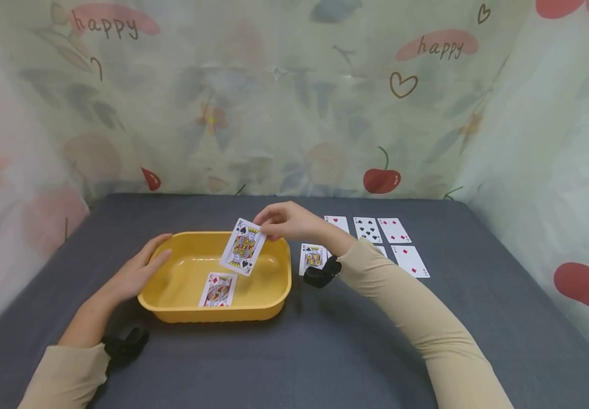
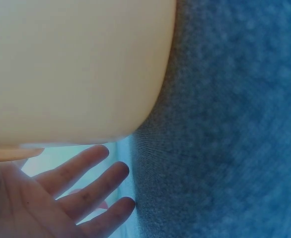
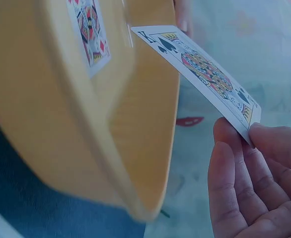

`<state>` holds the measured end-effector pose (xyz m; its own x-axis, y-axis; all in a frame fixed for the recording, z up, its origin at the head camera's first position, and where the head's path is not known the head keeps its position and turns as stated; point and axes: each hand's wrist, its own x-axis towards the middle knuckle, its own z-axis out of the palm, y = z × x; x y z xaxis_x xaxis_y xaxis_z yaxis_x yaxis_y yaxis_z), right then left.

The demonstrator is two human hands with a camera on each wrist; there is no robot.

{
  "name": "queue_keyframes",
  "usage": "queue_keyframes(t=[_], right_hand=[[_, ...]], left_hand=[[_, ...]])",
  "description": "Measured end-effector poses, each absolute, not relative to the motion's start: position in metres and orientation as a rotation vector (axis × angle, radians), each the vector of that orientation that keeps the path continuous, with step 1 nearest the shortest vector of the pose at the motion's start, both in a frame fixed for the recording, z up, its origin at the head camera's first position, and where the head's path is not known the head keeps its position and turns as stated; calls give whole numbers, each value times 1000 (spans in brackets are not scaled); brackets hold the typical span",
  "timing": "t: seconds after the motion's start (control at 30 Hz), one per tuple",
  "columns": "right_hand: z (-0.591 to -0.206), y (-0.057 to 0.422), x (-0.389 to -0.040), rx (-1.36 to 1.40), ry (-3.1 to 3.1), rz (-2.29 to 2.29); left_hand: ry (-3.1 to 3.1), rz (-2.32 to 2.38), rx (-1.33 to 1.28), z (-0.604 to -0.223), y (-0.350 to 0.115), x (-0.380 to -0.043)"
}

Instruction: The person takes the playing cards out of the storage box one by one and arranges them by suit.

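My right hand (image 1: 291, 221) pinches the king of spades (image 1: 243, 246) by one corner between thumb and fingers. The card is tilted above the right part of a yellow plastic basin (image 1: 268, 311). Inside the basin lies a red-suit king card (image 1: 218, 289), leaning at the near wall; in the right wrist view its diamond marks show. At the basin's left end rests my left hand (image 1: 141, 270), thumb over the rim. The left wrist view shows its fingers (image 2: 93, 196) straight and spread beside the basin wall.
Right of the basin, several face-up cards lie in rows on the dark cloth: a king of clubs (image 1: 313, 259), a seven of spades (image 1: 368, 230), a diamond card (image 1: 394, 230) and a two of diamonds (image 1: 410, 261). My right forearm partly covers them. A patterned curtain (image 1: 274, 113) stands behind.
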<state>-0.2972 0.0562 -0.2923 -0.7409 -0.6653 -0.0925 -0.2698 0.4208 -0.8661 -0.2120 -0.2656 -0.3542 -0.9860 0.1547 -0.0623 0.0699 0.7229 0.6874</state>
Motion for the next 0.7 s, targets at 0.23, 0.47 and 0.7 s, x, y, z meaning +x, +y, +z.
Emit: queue_keyframes(t=[0.23,0.47,0.7], right_hand=[[-287,82,-297,-739,2279,-1326],[-290,105,-300,-682,2291,-1362],[-293,125,-298,-648,2362,-1341]], left_hand=[[2807,1114,183,-354,-267,-211],[2803,1106,168,-355,-268,-211],[2798,1112,172,-355,-267,-212]])
